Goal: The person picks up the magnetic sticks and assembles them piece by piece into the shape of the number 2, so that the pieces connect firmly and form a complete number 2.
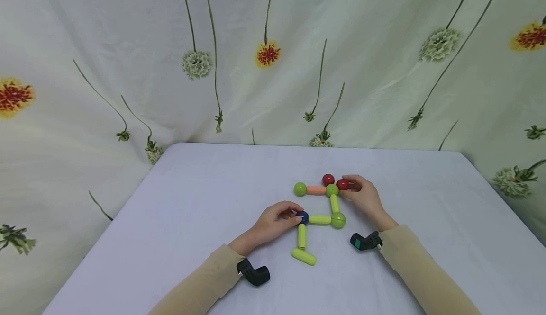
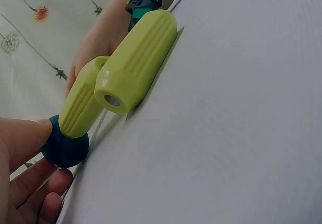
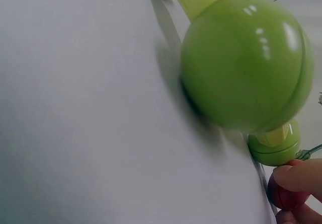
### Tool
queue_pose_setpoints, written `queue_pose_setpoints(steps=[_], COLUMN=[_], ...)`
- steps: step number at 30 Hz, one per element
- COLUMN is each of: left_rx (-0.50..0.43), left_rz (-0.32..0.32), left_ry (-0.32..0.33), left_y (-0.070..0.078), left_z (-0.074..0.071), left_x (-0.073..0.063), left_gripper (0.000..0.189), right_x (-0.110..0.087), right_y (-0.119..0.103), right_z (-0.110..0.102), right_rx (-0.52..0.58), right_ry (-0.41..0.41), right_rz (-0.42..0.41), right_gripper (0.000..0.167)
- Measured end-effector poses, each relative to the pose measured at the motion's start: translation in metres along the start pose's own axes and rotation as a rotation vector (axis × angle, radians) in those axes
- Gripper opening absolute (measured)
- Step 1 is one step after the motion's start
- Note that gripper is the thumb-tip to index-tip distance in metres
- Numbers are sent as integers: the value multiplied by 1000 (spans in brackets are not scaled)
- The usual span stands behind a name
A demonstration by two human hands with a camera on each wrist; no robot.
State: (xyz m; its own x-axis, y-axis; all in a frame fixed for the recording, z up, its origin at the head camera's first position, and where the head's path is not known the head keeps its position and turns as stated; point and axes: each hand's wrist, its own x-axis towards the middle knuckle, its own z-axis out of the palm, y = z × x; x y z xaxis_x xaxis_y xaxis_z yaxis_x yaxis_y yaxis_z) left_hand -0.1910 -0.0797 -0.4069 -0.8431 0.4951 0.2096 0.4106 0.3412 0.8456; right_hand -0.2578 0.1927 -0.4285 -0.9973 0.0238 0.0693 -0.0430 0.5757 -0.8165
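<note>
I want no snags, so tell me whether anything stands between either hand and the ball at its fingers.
Nothing visible does. The left hand pinches the blue ball directly, and the right hand pinches the rightmost red ball directly. The other red ball lies beyond that one, not in between.

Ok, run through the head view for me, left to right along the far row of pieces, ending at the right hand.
Green ball → salmon rod → second green ball → red ball → right hand, its fingers pinching that red ball.
</note>
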Motion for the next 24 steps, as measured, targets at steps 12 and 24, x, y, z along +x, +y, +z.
queue_pose_setpoints(steps=[12, 24], left_rx=[3, 24], left_rz=[-8, -24], left_ry=[1, 30], left_y=[0, -12], left_z=[0, 6], left_x=[0, 3], left_gripper=[23, 23], right_x=[-15, -39], right_y=[3, 6], right_z=[-1, 2], right_rx=[52, 69], right_ry=[80, 118], right_rz=[-8, -7], right_gripper=[49, 52])
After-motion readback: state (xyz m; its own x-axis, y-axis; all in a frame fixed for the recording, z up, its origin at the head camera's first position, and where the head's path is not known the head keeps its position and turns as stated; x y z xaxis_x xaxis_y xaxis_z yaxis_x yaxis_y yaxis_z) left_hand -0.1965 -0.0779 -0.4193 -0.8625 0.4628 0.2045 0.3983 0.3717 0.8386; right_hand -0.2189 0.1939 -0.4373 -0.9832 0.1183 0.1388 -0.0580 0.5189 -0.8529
